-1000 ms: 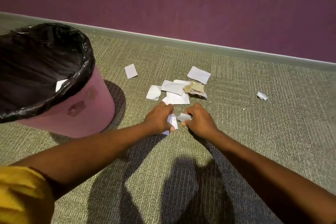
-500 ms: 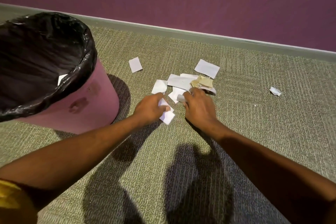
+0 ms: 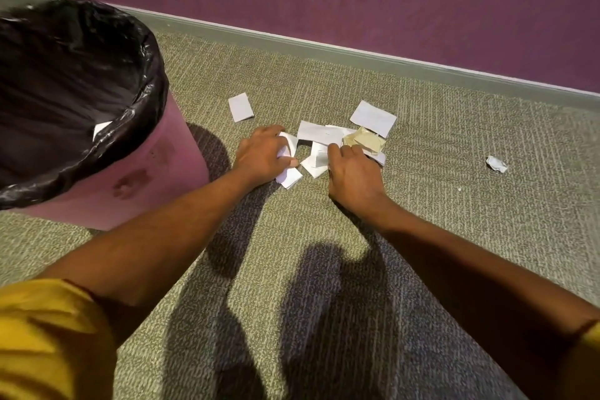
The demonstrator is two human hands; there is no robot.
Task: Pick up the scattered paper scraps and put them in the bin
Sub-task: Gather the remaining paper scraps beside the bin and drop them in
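Several white paper scraps (image 3: 319, 134) and a crumpled tan scrap (image 3: 363, 140) lie in a loose pile on the carpet. My left hand (image 3: 261, 154) is closed around white scraps (image 3: 289, 176) at the pile's left side. My right hand (image 3: 352, 172) rests on the pile's near edge, fingers curled onto a white scrap (image 3: 316, 159). One white scrap (image 3: 240, 107) lies apart, further back on the left. A small crumpled ball (image 3: 496, 163) sits far right. The pink bin (image 3: 162, 169) with a black liner (image 3: 143, 101) stands at the left, a white scrap (image 3: 101, 128) inside.
A purple wall with a grey baseboard (image 3: 389, 58) runs behind the pile. The floor is green-grey carpet (image 3: 454, 221), with shadows of my arms in the foreground. My yellow sleeve (image 3: 48, 341) shows at the lower left.
Both hands have moved further from me into the pile. The left hand has gathered more white scraps; the right hand now sits on the pile by the tan scrap.
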